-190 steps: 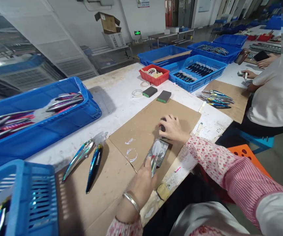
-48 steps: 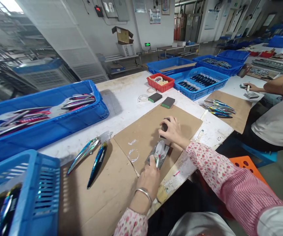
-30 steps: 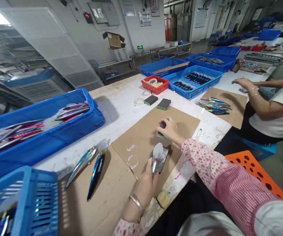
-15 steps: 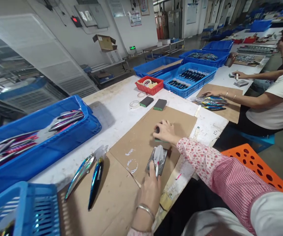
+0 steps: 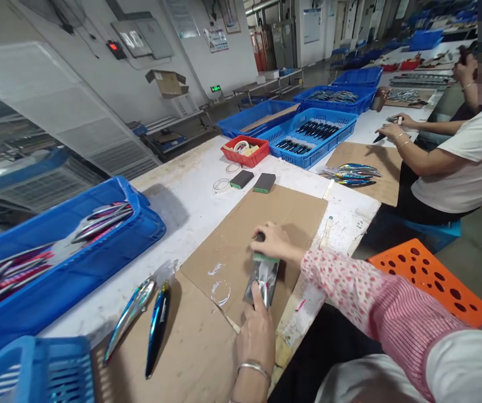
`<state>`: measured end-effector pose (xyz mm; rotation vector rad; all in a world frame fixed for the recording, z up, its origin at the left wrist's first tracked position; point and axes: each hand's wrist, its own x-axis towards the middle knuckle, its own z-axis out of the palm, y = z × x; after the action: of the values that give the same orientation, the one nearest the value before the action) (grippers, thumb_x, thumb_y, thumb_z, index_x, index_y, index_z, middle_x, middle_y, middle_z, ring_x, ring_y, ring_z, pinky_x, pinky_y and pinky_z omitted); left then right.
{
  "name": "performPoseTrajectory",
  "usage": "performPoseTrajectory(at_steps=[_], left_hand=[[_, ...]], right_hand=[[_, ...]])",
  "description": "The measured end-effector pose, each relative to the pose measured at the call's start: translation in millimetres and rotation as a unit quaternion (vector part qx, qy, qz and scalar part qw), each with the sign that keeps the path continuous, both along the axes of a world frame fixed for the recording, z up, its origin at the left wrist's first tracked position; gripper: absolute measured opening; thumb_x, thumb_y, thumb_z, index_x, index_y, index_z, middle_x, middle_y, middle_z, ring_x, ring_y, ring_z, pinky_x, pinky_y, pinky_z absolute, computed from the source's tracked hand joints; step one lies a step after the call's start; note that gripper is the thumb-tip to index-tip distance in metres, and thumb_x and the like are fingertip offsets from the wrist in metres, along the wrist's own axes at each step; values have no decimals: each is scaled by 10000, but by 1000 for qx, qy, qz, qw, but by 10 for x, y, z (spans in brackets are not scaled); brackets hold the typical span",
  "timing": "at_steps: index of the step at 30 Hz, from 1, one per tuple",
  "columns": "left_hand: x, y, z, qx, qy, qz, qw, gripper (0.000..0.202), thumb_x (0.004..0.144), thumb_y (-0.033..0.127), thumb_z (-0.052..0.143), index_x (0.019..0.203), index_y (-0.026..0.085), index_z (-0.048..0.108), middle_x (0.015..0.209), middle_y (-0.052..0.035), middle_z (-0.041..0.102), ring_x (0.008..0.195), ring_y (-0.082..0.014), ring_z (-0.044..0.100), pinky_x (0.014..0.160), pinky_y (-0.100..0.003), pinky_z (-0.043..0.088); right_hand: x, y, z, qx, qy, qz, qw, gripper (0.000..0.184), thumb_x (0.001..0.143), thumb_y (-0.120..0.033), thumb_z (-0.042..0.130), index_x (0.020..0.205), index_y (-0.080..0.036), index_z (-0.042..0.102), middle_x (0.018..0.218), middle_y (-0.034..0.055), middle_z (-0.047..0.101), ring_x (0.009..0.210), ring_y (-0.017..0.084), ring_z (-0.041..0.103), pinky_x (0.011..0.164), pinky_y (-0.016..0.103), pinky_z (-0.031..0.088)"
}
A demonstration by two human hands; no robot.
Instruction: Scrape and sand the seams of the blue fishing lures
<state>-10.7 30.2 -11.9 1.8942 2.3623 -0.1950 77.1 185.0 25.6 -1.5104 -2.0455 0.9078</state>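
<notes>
Head view. Wall posters [image 5: 216,39] are too small to read. On the brown cardboard sheet [image 5: 291,212], near its front edge, the left hand [image 5: 258,336] pinches a slim, glossy lure [image 5: 265,284] onto a dark grey pad [image 5: 250,289]. The right hand [image 5: 272,242] is closed over a green-edged sanding block [image 5: 266,257] at the lure's far end. Two iridescent lures [image 5: 149,313] lie left of the sheet.

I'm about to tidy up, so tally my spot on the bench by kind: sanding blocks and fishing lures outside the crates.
Sanding blocks: 3, two beyond the cardboard, one under the right hand.
Fishing lures: 3, two lying loose by the blue crate, one held by the left hand.
Total: 6
</notes>
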Motion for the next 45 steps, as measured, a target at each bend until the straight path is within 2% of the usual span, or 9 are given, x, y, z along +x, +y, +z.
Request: performPoseTrajectory(at_steps=[4,9,12,19,23,30,37,41,45], left_hand=[[-65,2,-26,-4,-17,-11,1000,538,948,244,364,1460,108,265,911,-109,619,639,-168,648,505,-248,414],[-102,-39,-113,62,-5,-21,998,545,950,257,389,1462,136,246,882,-73,620,604,-138,628,474,-227,390],[-99,-64,-162,106,15,-22,994,520,950,247,395,1445,136,285,860,-61,617,591,-131,625,466,-227,393],[-80,-76,-199,131,50,-20,990,483,952,262,404,1415,134,357,847,-52,631,531,-124,614,435,-237,389],[-81,-84,-217,125,55,-30,990,499,952,239,404,1428,111,323,913,-76,635,563,-132,630,448,-245,404],[-114,-92,-243,133,37,-31,990,549,930,239,451,1447,138,294,892,-67,625,586,-133,621,466,-232,409],[-118,-90,-215,139,3,-30,990,517,943,223,415,1439,132,304,920,-80,641,639,-134,639,480,-217,414],[-108,-88,-203,125,6,-12,992,522,930,227,435,1435,152,327,910,-77,640,598,-128,623,461,-218,389],[-102,-80,-184,111,9,-8,994,547,925,238,452,1447,151,313,925,-78,645,577,-128,614,461,-232,392]], right_hand=[[-33,-47,-21,65,30,70,995,275,705,-450,697,958,-347,669,1098,-12,554,1080,229,475,881,374,380],[198,333,-81,0,17,-46,999,272,701,-391,704,948,-277,687,1067,41,559,1095,274,468,893,414,384],[279,482,-124,-4,62,-49,997,252,742,-352,677,977,-260,678,1069,33,575,1054,234,504,879,360,406],[94,90,-121,2,106,24,994,178,745,-343,696,907,-272,681,989,-9,588,975,178,541,860,299,408],[146,45,-78,10,75,63,995,234,746,-395,689,956,-293,670,1026,-2,564,1013,195,523,852,314,408],[421,422,-129,49,-51,-30,997,284,788,-440,630,1030,-292,652,1158,48,526,1126,266,438,874,413,399],[748,362,-301,161,-157,88,970,379,866,-552,585,1103,-269,669,1340,108,480,1302,358,285,1003,574,251],[738,350,-212,165,21,202,965,250,902,-388,596,1036,-204,701,1142,89,630,1107,232,524,964,370,371],[658,357,-176,66,126,330,933,202,885,-282,595,968,-150,724,917,45,710,840,154,627,783,238,431]])
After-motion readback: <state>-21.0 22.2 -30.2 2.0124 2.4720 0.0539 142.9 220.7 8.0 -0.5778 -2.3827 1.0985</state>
